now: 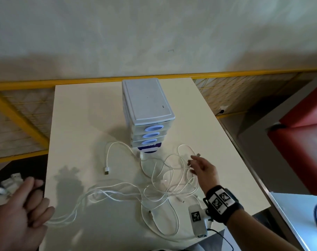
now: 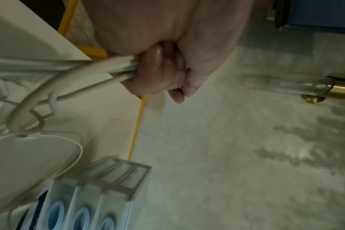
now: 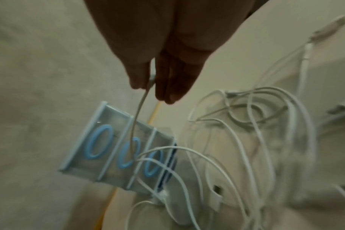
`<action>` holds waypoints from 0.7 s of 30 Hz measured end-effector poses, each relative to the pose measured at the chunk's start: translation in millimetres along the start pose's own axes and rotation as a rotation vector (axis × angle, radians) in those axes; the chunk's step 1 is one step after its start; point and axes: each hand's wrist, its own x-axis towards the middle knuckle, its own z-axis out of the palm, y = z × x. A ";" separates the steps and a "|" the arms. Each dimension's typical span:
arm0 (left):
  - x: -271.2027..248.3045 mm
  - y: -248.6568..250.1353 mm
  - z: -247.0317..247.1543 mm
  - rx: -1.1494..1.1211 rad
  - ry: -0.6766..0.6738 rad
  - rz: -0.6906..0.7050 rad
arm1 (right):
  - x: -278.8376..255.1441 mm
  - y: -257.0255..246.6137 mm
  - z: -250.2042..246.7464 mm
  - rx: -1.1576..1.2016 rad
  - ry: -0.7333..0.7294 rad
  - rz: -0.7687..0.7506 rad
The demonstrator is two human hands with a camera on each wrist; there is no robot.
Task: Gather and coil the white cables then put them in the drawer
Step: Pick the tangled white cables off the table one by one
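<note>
The left hand [image 1: 21,205], off the bench's [image 1: 78,124] near corner, had its fingers [image 2: 158,74] curled tight round a bundle of white cables [image 1: 154,183]. The rest lay in loose tangled loops on the bench in front of the drawer unit [image 1: 146,113], whose drawers all looked closed. The right hand [image 1: 203,169], just in front of that unit, pinched a single strand between thumb and fingertips [image 3: 163,87]. To my eye, it was best to lift that strand clear of the tangle before feeding it to the left hand, since crossed loops would knot.
</note>
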 end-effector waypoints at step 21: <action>-81.3 -34.3 190.2 0.266 -0.220 0.219 | -104.9 -127.2 98.6 0.213 -0.747 -0.342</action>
